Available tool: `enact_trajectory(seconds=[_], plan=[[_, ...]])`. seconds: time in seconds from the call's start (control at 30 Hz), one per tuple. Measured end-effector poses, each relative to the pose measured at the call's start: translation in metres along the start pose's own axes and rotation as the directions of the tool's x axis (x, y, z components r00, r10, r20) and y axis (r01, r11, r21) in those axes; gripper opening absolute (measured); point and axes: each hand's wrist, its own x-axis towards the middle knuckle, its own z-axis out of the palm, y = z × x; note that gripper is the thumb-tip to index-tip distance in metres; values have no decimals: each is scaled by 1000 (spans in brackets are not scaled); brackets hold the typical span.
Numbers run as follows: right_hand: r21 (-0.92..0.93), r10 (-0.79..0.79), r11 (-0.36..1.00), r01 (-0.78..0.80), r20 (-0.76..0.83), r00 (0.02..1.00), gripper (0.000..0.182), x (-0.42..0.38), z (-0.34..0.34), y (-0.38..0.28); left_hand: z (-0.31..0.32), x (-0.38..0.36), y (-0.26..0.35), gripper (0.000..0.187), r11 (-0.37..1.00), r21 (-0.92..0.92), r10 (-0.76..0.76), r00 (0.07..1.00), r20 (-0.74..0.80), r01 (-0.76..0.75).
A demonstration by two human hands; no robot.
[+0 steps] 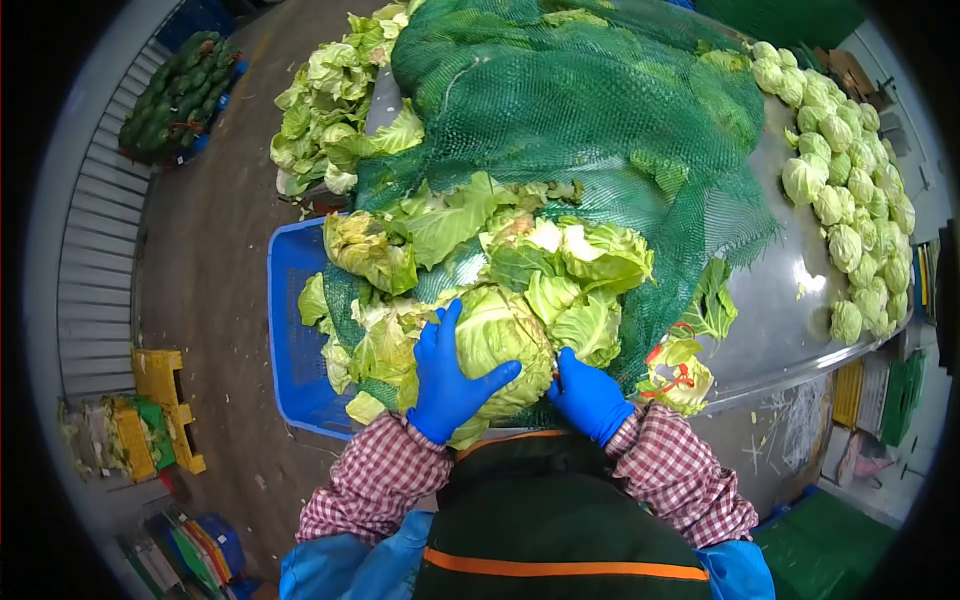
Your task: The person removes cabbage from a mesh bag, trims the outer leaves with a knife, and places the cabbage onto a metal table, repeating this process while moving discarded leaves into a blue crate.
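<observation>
A large pale green cabbage [503, 340] lies at the table's near edge, close to my body. My left hand [447, 378], in a blue glove, rests against its left side with the fingers spread and the thumb across it. At its lower right is my right hand [588, 395], also gloved, with curled fingers; what they hold, if anything, is hidden. Loose leaves [590, 270] are heaped just behind the cabbage. Beneath and beyond them spreads a green mesh net [560, 110] with more cabbages under it.
A blue crate [292, 340] with leaves stands at the left. Many trimmed cabbages [845, 190] cover the right side of the metal table [765, 330]. More leaves [335, 100] are piled at the upper left. Red ties [680, 375] lie right of my right hand.
</observation>
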Motion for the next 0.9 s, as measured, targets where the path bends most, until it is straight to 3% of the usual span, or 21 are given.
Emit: enact_trajectory(seconds=[0.03,0.13,0.2,0.27,0.33,0.37,0.4,0.43,0.47,0.5,0.53,0.57,0.6,0.67,0.7,0.73,0.77,0.8,0.83,0.87,0.9], plan=[[13,21,1000,-21,-39,999,24,-4,7,1,1,5,-6,98,994,-2,108,993,-44,-108],[102,121,988,-119,-13,993,23,-47,13,0,-8,12,-11,96,995,-58,88,996,23,-87],[50,128,991,-128,-4,992,21,-47,39,16,-7,20,-21,95,992,-9,127,991,36,-127],[-14,67,998,-68,-107,992,25,-16,47,25,-7,36,-33,90,977,-207,59,996,64,-44],[-162,210,965,-205,10,978,21,47,62,53,-15,67,-66,84,775,-589,-48,950,310,231],[-102,207,973,-207,-14,978,24,45,51,44,-32,70,-62,82,619,-664,-123,886,447,420],[-51,194,979,-196,-42,980,28,40,43,39,-36,77,-74,82,617,-666,-142,892,429,419],[132,-9,990,47,-273,962,43,31,59,58,-41,82,-77,82,404,-773,-142,868,476,489],[607,227,770,-197,29,974,49,21,46,40,-41,76,-82,82,161,-817,-139,832,537,554],[828,282,482,-288,165,945,46,13,28,3,-37,61,-87,82,154,-812,-157,825,543,563],[930,291,127,-345,298,909,43,14,11,-30,-29,49,-87,81,205,-860,-141,883,448,468],[907,372,232,-351,251,894,35,17,5,-41,-23,47,-86,81,254,-901,-103,936,337,352],[909,346,202,-364,281,895,38,14,-14,-35,-32,43,-81,81,251,-902,-97,936,338,352],[936,293,308,-170,76,953,45,7,-43,-17,-53,34,-63,88,460,-822,76,907,414,337],[882,267,435,-180,65,961,49,6,-60,-12,-47,36,-60,102,736,-673,262,948,178,-77],[815,239,549,-187,61,969,53,8,-73,-11,-37,37,-49,102,727,-684,248,952,177,-62],[776,242,617,-128,-33,970,54,18,-62,2,-26,42,-33,108,854,-467,321,939,122,-231],[775,236,621,-118,-41,971,54,19,-54,12,-20,48,-19,114,899,-199,413,907,85,-391],[789,234,611,-67,-100,967,54,21,-50,20,-14,48,-15,119,906,-296,368,908,200,-302],[801,236,598,-20,-153,960,53,20,-48,28,-14,47,-12,118,891,-223,427,896,120,-395],[872,253,487,38,-182,950,53,12,-44,35,-11,48,-15,118,900,-183,417,904,93,-396]])
